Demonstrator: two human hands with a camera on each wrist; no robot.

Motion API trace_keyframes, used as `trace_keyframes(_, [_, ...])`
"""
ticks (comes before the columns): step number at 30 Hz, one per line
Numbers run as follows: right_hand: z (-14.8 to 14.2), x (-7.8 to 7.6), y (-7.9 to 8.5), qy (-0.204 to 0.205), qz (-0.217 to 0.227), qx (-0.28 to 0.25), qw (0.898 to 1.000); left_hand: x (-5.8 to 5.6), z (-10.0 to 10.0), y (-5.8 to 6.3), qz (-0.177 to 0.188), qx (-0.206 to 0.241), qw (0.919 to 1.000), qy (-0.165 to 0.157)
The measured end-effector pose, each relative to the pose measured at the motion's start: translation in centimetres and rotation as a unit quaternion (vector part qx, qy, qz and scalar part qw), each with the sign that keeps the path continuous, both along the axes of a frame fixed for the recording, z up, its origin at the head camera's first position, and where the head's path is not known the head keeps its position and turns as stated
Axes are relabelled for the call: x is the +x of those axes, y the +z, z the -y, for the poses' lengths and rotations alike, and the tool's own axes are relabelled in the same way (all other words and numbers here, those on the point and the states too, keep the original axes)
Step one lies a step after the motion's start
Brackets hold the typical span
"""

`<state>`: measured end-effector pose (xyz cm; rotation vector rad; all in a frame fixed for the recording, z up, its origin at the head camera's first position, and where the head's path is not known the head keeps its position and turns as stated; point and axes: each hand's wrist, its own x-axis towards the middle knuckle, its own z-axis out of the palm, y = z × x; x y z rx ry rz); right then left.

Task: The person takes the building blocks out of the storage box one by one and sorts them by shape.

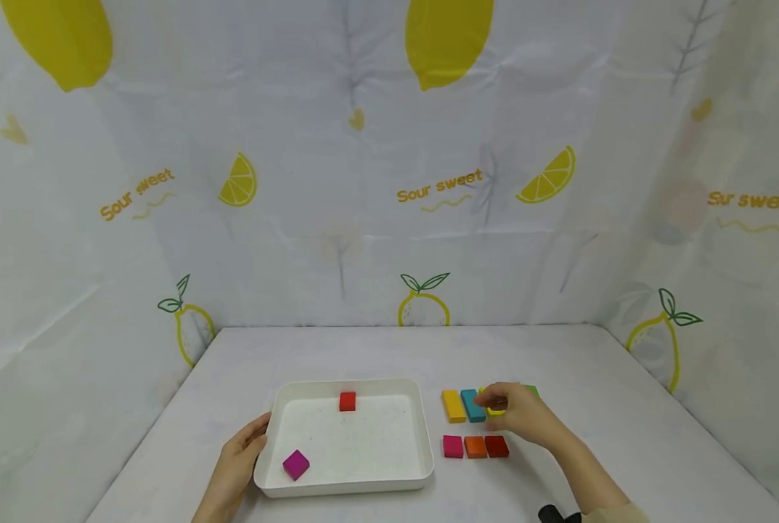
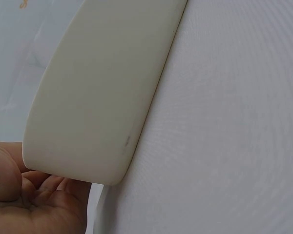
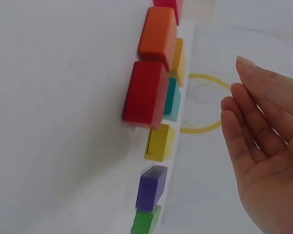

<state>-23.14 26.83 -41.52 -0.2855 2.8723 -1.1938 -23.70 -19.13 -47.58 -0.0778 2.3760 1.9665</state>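
My left hand [image 1: 235, 461] holds the left side of a white tray [image 1: 346, 488]; in the left wrist view its fingers [image 2: 58, 197] bend against the tray's outer corner. Inside the tray lie a red block [image 1: 347, 402] and a purple-magenta block [image 1: 296, 465]. My right hand [image 1: 523, 415] hovers over the block rows, fingers loosely bent and holding nothing. Beneath and about it are a teal block [image 1: 472, 406], a partly covered yellow block [image 1: 496, 412], a green block [image 1: 531, 391] and a dark red block [image 1: 496, 446]. A violet block [image 3: 152, 188] shows only in the right wrist view.
Left of the teal block is an amber block [image 1: 454, 406]. The front row also has a pink block [image 1: 453, 447] and an orange block [image 1: 475, 447]. A white cloth [image 1: 376, 354] covers the table, and a lemon-print curtain [image 1: 311, 254] hangs behind and at both sides.
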Motion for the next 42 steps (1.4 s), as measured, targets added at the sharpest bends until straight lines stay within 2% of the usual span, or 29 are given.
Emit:
trace_keyframes(5, [2.0, -1.1, 1.0, 0.006, -0.04, -0.014, 0.999, 0.0, 0.0, 0.0, -0.001, 0.0, 1.0, 0.001])
trace_keyframes(11, [5.0, -2.9, 1.4, 0.01, -0.067, -0.032, 0.997, -0.1, 0.0, -0.1, 0.001, -0.003, 1.0, 0.001])
trace_keyframes(16, [8.4, -4.2, 1.6, 0.009, -0.065, -0.049, 0.997, 0.0, 0.1, -0.1, 0.002, -0.003, 1.0, 0.002])
trace_keyframes(24, [13.5, -5.7, 2.2, 0.048, -0.048, -0.071, 0.995, 0.1, 0.1, 0.0, 0.003, 0.003, 1.0, 0.003])
trace_keyframes(33, [17.0, -7.0, 0.7, 0.074, -0.031, -0.082, 0.993, -0.1, -0.1, -0.1, -0.002, 0.006, 1.0, -0.001])
trace_keyframes(42, [19.6, -7.2, -1.2, 0.094, -0.029, -0.022, 0.995, 0.0, 0.1, -0.1, -0.006, 0.011, 0.9999, 0.001])
